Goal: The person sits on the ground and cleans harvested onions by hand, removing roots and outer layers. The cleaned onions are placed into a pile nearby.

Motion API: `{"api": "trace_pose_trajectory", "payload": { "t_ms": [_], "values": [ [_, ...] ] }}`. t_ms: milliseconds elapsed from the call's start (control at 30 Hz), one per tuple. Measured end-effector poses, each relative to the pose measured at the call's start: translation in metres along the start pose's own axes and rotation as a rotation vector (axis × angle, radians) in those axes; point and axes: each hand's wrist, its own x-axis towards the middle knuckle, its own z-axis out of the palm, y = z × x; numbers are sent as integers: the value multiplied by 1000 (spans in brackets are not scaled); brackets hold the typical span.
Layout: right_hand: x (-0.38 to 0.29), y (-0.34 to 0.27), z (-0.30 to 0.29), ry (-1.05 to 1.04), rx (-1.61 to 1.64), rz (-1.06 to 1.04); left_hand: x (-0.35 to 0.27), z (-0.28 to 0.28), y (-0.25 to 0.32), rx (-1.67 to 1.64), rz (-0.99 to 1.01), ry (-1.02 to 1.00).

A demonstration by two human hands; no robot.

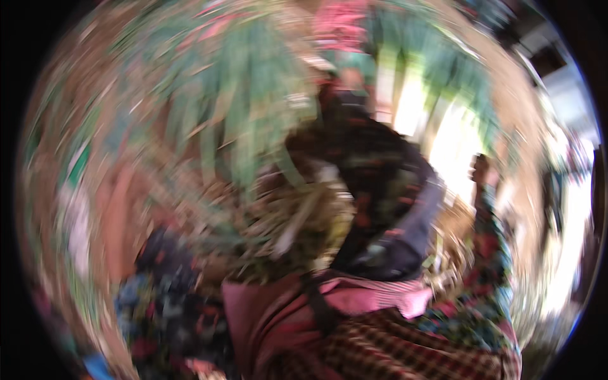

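Note:
Strong blur covers the view. At the right, my right hand is raised beside the white stalks of leek-like vegetables, with a small dark shape at its fingers; whether it grips anything is unclear. My left hand is a smeared shape at the left, beyond a bare forearm and floral sleeve, near long green leaves; its fingers cannot be made out. Between my arms, a loose pale stalk lies over leafy scraps in front of my lap.
My bent leg in dark patterned trousers crosses the middle. A blurred pink thing is at the top. Brown ground runs along the right, with straw-like scraps beside my leg. Blurred shapes stand at the far right.

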Motion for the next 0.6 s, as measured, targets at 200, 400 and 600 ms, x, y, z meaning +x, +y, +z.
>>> {"api": "trace_pose_trajectory", "payload": {
  "t_ms": [200,400,600],
  "values": [
    [-115,-84,280,-587,-538,-707,10,-78,-6,-336,129,168],
    [-247,40,507,-1347,-591,-577,-27,-124,-26,-481,110,226],
    [-282,197,679,-1044,-918,-494,-55,-148,-42,-529,45,313]
  ]
}}
